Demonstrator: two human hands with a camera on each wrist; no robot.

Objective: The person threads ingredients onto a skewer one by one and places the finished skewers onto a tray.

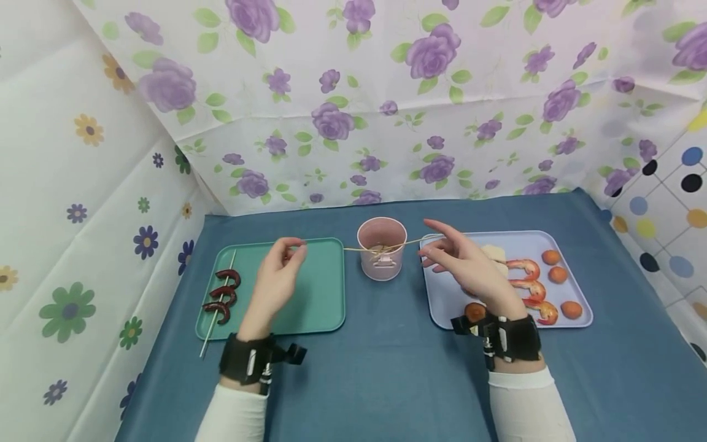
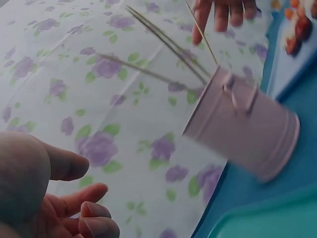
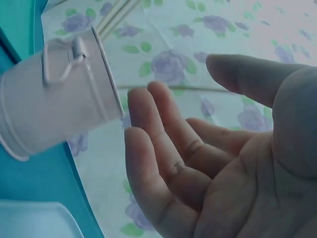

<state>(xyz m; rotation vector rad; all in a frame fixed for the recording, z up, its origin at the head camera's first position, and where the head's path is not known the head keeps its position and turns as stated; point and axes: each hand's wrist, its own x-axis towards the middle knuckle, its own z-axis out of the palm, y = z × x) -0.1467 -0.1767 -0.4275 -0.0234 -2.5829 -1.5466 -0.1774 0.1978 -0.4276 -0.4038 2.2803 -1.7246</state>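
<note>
My left hand (image 1: pixel 277 276) hovers over the green tray (image 1: pixel 317 307), fingers loosely bent; its thumb and fingertips stand apart with nothing between them in the left wrist view. On that tray's left side lies a skewer threaded with dark red, curved pieces (image 1: pixel 223 295). Between my hands stands a small pink pail (image 1: pixel 381 268) with thin wooden skewers (image 2: pixel 166 43) leaning out of it. My right hand (image 1: pixel 472 264) is above the left part of the pale tray, fingers relaxed and thumb spread away. One skewer (image 3: pixel 198 89) passes behind its fingers in the right wrist view.
The pale lavender tray (image 1: pixel 584 313) at right bears shrimp (image 1: pixel 527 288), several orange balls (image 1: pixel 558 274), pale chunks (image 1: pixel 494 253) and a browner round piece (image 1: pixel 475 312). A blue cloth (image 1: pixel 381 380) covers the table. Flowered sheets (image 1: pixel 331 153) rise behind and beside it.
</note>
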